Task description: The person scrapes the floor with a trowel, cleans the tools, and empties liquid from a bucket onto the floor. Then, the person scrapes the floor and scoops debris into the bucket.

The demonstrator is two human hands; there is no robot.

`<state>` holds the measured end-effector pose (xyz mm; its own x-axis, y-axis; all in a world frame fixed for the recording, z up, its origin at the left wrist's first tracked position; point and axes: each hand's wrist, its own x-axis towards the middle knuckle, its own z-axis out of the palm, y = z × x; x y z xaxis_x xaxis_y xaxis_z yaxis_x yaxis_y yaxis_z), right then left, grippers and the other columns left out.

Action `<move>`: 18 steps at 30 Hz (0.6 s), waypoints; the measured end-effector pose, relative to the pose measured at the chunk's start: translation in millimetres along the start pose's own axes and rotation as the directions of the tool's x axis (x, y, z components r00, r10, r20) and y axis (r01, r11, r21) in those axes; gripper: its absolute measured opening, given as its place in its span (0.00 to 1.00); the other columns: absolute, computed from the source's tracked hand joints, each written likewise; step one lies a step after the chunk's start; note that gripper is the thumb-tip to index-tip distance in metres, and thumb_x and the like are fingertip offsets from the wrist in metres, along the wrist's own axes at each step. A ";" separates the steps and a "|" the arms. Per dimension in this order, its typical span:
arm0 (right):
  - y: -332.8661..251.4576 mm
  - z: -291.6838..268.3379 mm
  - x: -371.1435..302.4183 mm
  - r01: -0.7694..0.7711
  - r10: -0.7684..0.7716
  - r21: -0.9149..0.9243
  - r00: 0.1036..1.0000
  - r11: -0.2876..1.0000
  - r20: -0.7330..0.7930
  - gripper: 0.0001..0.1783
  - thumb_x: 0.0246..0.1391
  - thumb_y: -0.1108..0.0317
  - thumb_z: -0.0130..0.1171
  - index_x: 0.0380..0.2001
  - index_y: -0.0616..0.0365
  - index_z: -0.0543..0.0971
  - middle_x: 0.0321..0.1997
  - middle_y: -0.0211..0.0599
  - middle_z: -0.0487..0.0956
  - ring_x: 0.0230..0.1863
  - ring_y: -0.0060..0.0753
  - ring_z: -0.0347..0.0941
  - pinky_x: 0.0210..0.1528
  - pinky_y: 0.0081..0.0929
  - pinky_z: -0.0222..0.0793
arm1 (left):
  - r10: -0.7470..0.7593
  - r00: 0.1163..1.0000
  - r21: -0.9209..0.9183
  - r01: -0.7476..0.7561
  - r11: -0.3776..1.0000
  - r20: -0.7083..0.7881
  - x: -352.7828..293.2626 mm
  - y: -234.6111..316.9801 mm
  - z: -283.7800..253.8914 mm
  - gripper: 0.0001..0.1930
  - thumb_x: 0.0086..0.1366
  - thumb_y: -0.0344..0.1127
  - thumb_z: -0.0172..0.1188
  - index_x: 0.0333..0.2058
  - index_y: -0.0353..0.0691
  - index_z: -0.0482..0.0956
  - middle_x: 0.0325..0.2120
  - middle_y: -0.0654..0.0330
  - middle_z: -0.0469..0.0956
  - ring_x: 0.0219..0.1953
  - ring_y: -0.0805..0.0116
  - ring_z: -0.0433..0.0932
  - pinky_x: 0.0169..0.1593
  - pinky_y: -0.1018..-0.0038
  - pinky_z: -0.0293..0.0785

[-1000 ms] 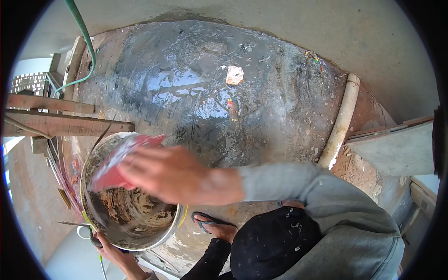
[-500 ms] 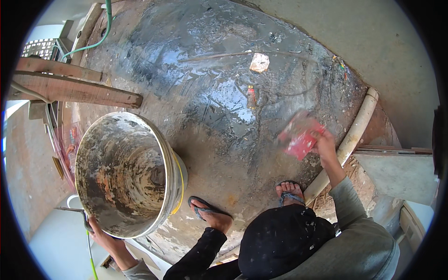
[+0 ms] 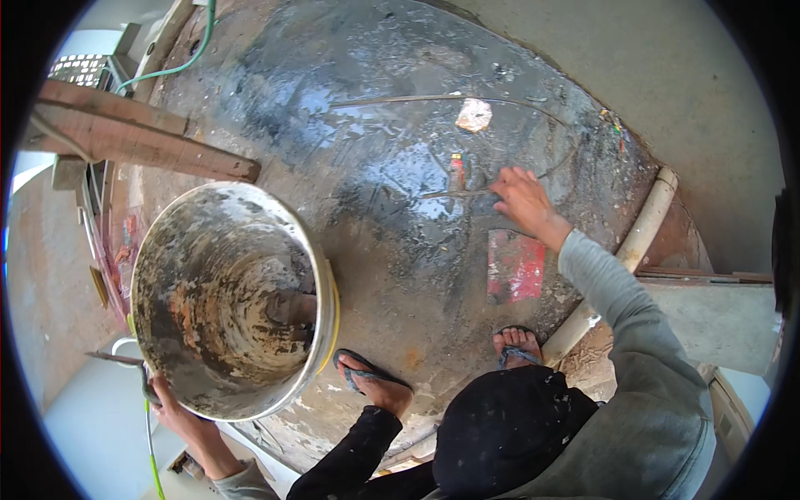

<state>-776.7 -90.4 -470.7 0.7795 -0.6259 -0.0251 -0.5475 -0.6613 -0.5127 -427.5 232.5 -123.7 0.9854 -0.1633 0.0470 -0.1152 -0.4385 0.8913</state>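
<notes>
Left hand (image 3: 171, 404) grips bucket (image 3: 229, 300) rim, lower left, bucket tilted. Right hand (image 3: 521, 198), centre right, fingers closing on thin rod (image 3: 454, 193) on wet slab (image 3: 375, 167). Red scraper (image 3: 515, 265) lies below hand, apart. Step, judged: picking up rod; next calls for firm pinch, lift.

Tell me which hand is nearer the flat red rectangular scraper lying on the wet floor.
Right. The right hand reaches down just above the flat red rectangular scraper; the left hand grips the dirty bucket's rim, far across.
</notes>
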 end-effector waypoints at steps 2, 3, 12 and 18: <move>12.4 4.0 7.3 -0.014 0.016 -0.047 0.999 0.999 0.036 0.11 0.42 0.68 0.63 0.33 0.52 0.79 0.34 0.34 0.71 0.44 0.38 0.66 0.48 0.36 0.61 | 0.007 0.999 0.018 -0.007 1.000 -0.034 0.5 -2.4 -2.5 0.15 0.60 0.40 0.56 0.41 0.35 0.69 0.37 0.55 0.73 0.37 0.64 0.75 0.40 0.68 0.75; 14.3 5.5 14.2 0.006 -0.004 -0.041 0.999 0.999 0.037 0.11 0.42 0.68 0.63 0.33 0.52 0.79 0.34 0.34 0.71 0.44 0.38 0.66 0.48 0.36 0.61 | 0.012 0.999 0.033 -0.010 0.999 -0.051 -0.1 -2.1 -2.2 0.16 0.60 0.40 0.57 0.41 0.35 0.69 0.37 0.55 0.73 0.37 0.64 0.75 0.40 0.68 0.74; 13.3 11.4 174.9 0.120 -0.123 -0.031 0.957 0.992 -0.264 0.03 0.46 0.68 0.59 0.25 0.53 0.76 0.38 0.33 0.73 0.49 0.40 0.65 0.49 0.42 0.60 | -0.012 0.999 -0.071 0.009 0.997 -0.041 -7.0 5.2 5.7 0.13 0.59 0.38 0.58 0.38 0.38 0.70 0.33 0.59 0.72 0.34 0.68 0.74 0.37 0.71 0.73; 19.5 20.5 219.2 -0.023 0.012 -0.148 0.997 0.989 -0.078 0.04 0.43 0.70 0.60 0.27 0.54 0.78 0.38 0.39 0.76 0.48 0.42 0.68 0.49 0.45 0.61 | 0.034 0.996 -0.045 -0.038 0.998 -0.079 -7.1 2.0 6.5 0.14 0.59 0.35 0.57 0.41 0.35 0.71 0.33 0.62 0.71 0.37 0.72 0.72 0.43 0.74 0.69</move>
<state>-610.3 -232.0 -503.8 0.7468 -0.6640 0.0360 -0.6044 -0.7004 -0.3797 -435.5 227.0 -125.1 0.9877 -0.1079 0.1130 -0.1467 -0.3915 0.9084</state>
